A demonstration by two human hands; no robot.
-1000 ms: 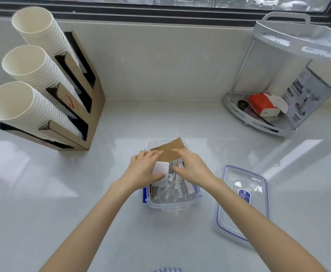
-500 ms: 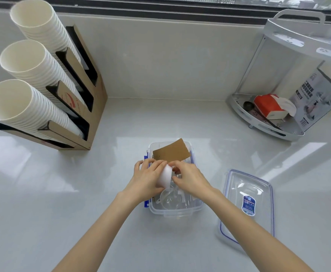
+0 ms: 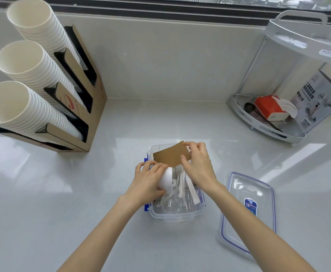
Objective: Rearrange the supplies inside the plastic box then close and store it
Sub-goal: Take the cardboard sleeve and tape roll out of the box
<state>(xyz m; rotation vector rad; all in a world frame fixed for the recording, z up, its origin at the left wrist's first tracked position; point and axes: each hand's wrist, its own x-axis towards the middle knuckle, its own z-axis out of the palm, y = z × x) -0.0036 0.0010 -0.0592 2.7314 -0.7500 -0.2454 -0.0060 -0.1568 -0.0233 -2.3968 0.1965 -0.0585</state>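
Since half a second ago my right hand (image 3: 198, 165) has left the white cup and moved up to the brown card (image 3: 170, 157), and I now pinch the card's right edge between thumb and fingers at the far end of the plastic box (image 3: 177, 214). My left hand (image 3: 149, 181) stays curled around the white cup (image 3: 166, 180), which lies on its side over the box's left rim with its open mouth facing right.

I see the box open on the pale counter (image 3: 62, 203), straight in front of me, with blue latches on its left side. Inside it are a clear cup (image 3: 169, 203) near the front, some white sticks (image 3: 181, 183) standing across the middle and a flat white strip (image 3: 192, 190) leaning toward the right wall. The brown card sits tilted over the back part of the box.

To the right of the box, apart from it, the clear lid (image 3: 249, 213) with its blue seal and blue label lies flat on the counter.

Far left, a cardboard holder (image 3: 82, 107) carries three slanted stacks of paper cups (image 3: 23, 63). Far right, a grey corner shelf (image 3: 278, 122) holds a red tissue pack (image 3: 268, 107).
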